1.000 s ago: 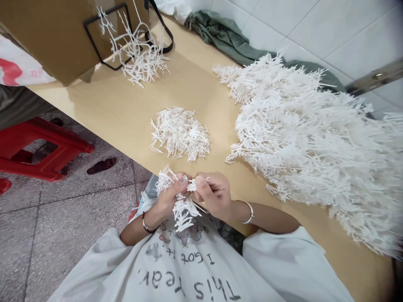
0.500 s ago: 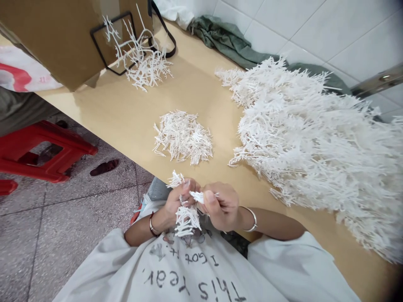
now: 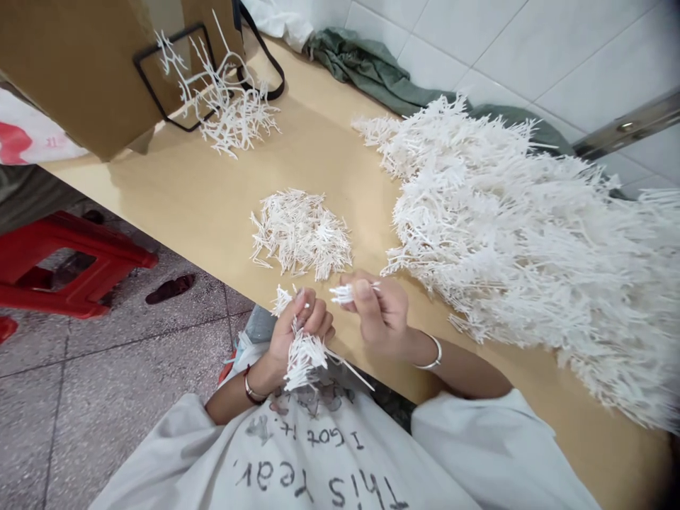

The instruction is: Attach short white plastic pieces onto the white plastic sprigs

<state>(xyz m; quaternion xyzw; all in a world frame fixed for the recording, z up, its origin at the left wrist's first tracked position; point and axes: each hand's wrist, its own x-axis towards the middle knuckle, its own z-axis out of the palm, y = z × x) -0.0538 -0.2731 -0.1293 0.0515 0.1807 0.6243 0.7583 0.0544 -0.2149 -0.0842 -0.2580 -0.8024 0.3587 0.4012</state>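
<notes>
My left hand (image 3: 300,327) is closed around a bunch of white branched plastic pieces (image 3: 302,354) at the table's front edge, above my lap. Just to its right, my right hand (image 3: 381,312) pinches a few small white plastic sticks (image 3: 344,292) between thumb and fingers, a little apart from the left hand. A small heap of loose white sticks (image 3: 302,234) lies on the tan table (image 3: 202,198) just beyond both hands. A very large heap of white branched plastic (image 3: 531,234) covers the table to the right.
A cardboard box (image 3: 79,64) stands at the far left with a black wire frame (image 3: 175,78) and bare white plastic stems (image 3: 228,113) beside it. Green cloth (image 3: 372,67) lies along the tiled wall. A red stool (image 3: 69,262) stands on the floor at left.
My right hand has pulled away from the left, up and to the right, with a few small sticks pinched in it. The left hand keeps its bunch.
</notes>
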